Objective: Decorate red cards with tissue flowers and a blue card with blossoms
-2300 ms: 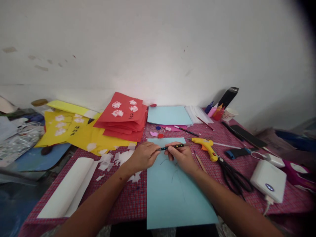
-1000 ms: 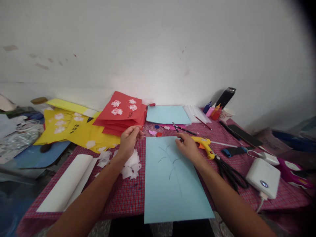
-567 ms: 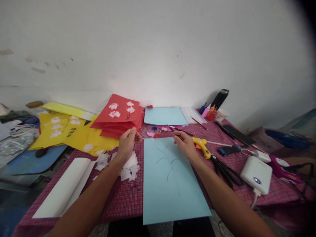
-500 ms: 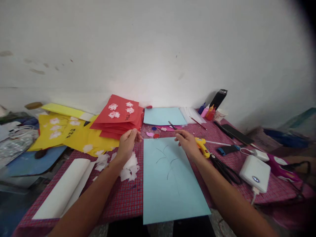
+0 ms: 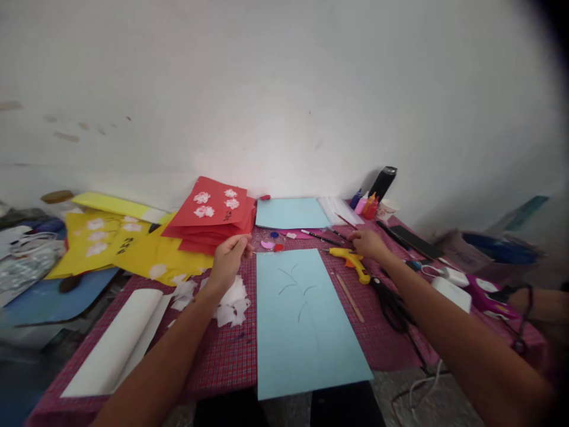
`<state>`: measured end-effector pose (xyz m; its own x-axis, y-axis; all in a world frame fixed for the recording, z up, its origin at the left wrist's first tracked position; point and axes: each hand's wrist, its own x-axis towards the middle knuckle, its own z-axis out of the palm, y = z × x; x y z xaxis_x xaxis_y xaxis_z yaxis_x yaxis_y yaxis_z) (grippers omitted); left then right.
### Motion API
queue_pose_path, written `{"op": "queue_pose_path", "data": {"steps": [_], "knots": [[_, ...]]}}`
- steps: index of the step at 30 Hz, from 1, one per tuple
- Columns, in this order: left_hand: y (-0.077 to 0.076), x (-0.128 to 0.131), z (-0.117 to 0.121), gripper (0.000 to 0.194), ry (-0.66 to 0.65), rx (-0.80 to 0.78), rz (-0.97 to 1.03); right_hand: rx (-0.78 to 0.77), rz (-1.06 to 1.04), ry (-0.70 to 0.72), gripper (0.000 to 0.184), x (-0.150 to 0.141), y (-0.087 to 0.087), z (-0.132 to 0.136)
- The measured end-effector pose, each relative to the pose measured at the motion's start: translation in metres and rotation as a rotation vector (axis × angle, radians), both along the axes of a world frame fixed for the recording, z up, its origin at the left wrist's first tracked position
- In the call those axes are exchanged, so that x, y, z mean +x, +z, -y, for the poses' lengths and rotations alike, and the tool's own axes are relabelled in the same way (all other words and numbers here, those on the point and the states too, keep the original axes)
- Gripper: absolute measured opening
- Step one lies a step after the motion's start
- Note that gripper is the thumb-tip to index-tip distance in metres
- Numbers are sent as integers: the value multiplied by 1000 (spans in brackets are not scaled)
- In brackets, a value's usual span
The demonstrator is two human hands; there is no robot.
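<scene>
A light-blue sheet (image 5: 306,356) with thin dark curved branch lines drawn on it lies in front of me. To its upper left, my left hand (image 5: 231,261) is closed in a pinch beside a clear palette (image 5: 262,237) with pink, blue and red paint. What sits between those fingertips is too small to make out. My right hand (image 5: 368,244) is low at the right, its fingers curled at the end of a thin dark pen (image 5: 338,233). Close below that hand lies a yellow glue gun (image 5: 349,259). A black-and-white pencil (image 5: 320,238) rests above the sheet.
Red sheets with pink flowers (image 5: 213,207) and yellow sheets (image 5: 142,252) lie left. White paper scraps (image 5: 233,302) and folded white paper (image 5: 115,338) are nearer. Black-handled scissors (image 5: 391,305), a wooden stick (image 5: 350,298), paint bottles (image 5: 368,204) and a white power bank (image 5: 451,293) stand right.
My right hand has moved right, away from above the blue sheet, with the dark pen at its fingers. The wooden stick and patterned pencil now show. My left hand has stayed nearly still.
</scene>
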<state>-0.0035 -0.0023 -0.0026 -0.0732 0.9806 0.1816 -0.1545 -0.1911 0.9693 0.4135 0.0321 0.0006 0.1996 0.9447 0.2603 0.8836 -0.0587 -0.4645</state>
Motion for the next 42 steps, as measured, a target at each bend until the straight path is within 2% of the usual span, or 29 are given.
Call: {"op": "queue_pose_path", "data": {"steps": [2,5,8,10,12,16,20,24,31,37,42], "knots": [[4,-5,-2,30,62,33,33,2,-3,29,23,-6,-1,7],[14,-14,-3,28,162,90,111,86,-31,108,29,-26,0,24],[26,-22,-2,28,233,139,179,139,-3,233,27,-48,0,47],[32,-26,-1,28,261,168,208,162,67,291,25,-52,-3,65],[34,-27,0,29,270,187,220,142,145,271,25,-47,-7,81],[28,-20,1,26,231,197,149,-30,253,125,25,-24,-6,104],[20,-7,5,22,148,171,-27,-132,225,133,23,-18,2,110],[18,-4,9,22,62,148,-133,-72,236,118,23,-28,3,112],[15,-7,4,23,67,133,-159,55,337,169,21,-60,-1,144],[12,-5,5,22,41,138,-148,-104,510,181,21,-85,-12,155],[8,-5,4,21,61,141,-184,-177,576,126,33,-83,-21,148]]}}
